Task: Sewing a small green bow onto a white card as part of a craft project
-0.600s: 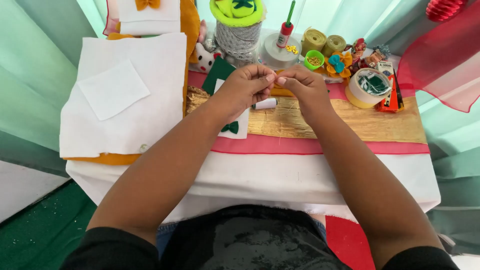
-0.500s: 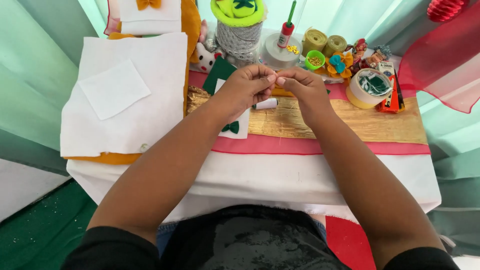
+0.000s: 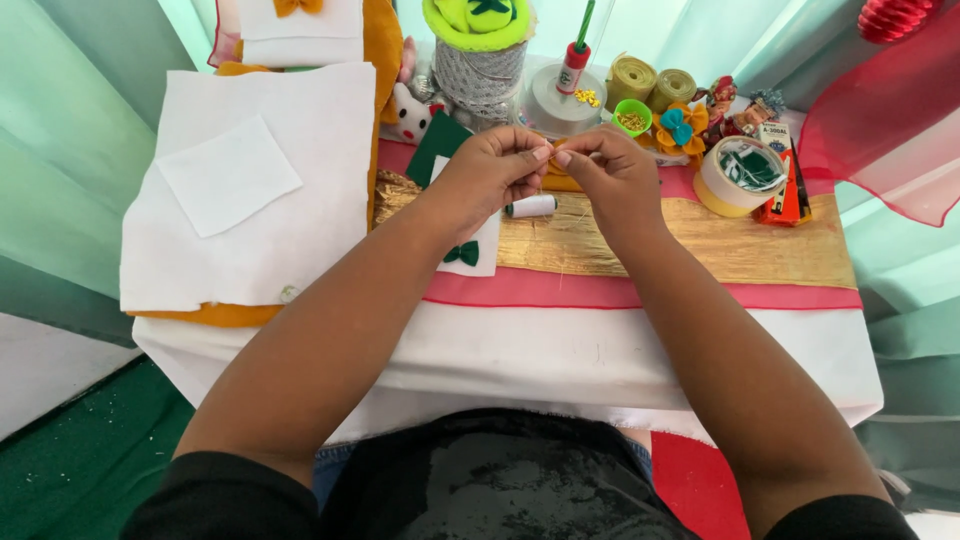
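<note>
Teal fabric backdrop is hanging around a small craft table (image 3: 620,350) that is covered in white cloth with a red strip and a gold ribbon runner (image 3: 700,245) lying across it. Both hands are meeting above the runner's far edge: left hand (image 3: 490,170) and right hand (image 3: 610,175) are each pinching closed, fingertips touching, on a small orange piece (image 3: 556,160) held between them; most of it is hidden by the fingers, so its exact shape cannot be told. White thread spool (image 3: 531,206) is lying on its side just below the hands, apart from them. White felt sheets (image 3: 255,190) are stacking on the left over an orange layer, and a green bow (image 3: 462,253) is sitting on a white card near the left forearm. Farther back, a lace-wrapped jar (image 3: 478,75) with a green topper, a red-capped glue bottle (image 3: 573,60), gold ribbon rolls (image 3: 650,85), a green cup of beads (image 3: 632,115), an orange-and-teal flower (image 3: 680,130) and a tape roll (image 3: 735,175) are crowding the far edge. Judging the step as pinching or gathering the small piece, doing it well likely calls for keeping both pinches tight and close together, holding the piece centred over the table, and keeping the elbows steady so nothing slips.
</note>
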